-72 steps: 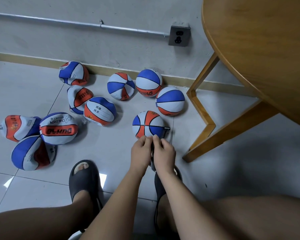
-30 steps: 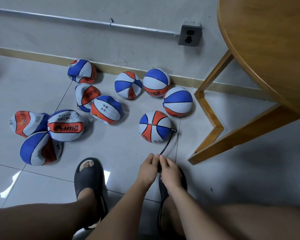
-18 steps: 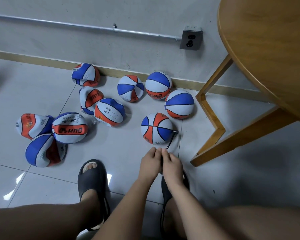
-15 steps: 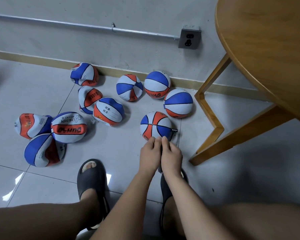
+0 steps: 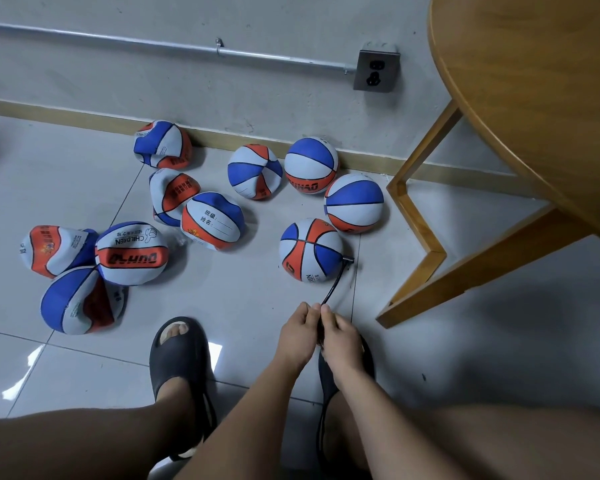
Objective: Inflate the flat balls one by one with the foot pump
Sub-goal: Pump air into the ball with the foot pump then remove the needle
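Grey floor tiles [image 5: 84, 188] meet a grey wall with a pipe [image 5: 153, 45] and a socket [image 5: 376, 71]. At 2 o'clock a wooden table [image 5: 541, 98] is cut off by the top and right edges, and only two of its legs show.

Both forearms run in from the bottom edge. The right sandal [image 5: 328, 379] is mostly hidden under the right forearm. The left sandal [image 5: 179, 351] sits in plain sight at 8 o'clock from the hands.

The left hand [image 5: 298, 336] and right hand [image 5: 342, 337] are pressed together, fingers curled. Their fingertips meet on the near end of a black hose [image 5: 333, 287]. A dark sliver shows between the palms, but too much of it is covered to say what it is, and the pump cannot be made out.

The hose rises to 12 o'clock and plugs into the right side of a round ball [image 5: 310, 249]. That ball rests on the floor near the hands but apart from them. Two more round balls [image 5: 354, 202] lie beyond it at 12 to 1 o'clock, by the skirting. Crumpled flat balls [image 5: 132, 252] are scattered from 9 to 11 o'clock, some touching each other. The print on the farthest ones is too small to read.
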Action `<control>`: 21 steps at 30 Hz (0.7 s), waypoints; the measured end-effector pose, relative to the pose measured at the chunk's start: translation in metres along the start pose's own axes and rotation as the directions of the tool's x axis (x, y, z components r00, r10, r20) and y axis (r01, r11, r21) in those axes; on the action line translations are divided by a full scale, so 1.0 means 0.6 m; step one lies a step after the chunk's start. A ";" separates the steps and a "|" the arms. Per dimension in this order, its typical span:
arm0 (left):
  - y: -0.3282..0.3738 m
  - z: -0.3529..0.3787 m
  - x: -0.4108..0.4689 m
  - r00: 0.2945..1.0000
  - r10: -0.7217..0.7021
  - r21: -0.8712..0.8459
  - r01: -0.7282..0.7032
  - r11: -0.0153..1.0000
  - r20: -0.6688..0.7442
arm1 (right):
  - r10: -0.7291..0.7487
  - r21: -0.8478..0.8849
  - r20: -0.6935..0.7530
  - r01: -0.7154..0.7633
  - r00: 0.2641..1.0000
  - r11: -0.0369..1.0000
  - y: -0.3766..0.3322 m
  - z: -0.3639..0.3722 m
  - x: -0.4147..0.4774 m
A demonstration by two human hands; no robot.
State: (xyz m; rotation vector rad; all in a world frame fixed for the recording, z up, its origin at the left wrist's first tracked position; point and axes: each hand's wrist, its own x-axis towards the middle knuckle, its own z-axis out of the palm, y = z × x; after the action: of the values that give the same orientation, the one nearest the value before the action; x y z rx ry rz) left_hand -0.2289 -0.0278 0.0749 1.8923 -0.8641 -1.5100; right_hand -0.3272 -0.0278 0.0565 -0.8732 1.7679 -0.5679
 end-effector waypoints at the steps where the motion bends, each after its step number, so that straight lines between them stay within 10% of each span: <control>1: -0.012 0.003 0.001 1.000 -0.014 0.028 0.014 0.999 0.012 | 0.018 -0.008 0.004 -0.018 1.000 1.000 0.012 -0.001 0.000; 21: 0.095 -0.008 0.001 0.990 0.143 -0.129 -0.144 0.981 -0.019 | -0.128 0.186 -0.166 0.158 0.978 0.970 -0.119 -0.022 -0.031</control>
State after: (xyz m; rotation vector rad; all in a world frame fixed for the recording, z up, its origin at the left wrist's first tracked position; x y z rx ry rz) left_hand -0.2320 -0.0645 0.1188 1.7048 -0.8568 -1.4330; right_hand -0.3153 -0.0583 0.1239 -0.8399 1.7573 -0.9116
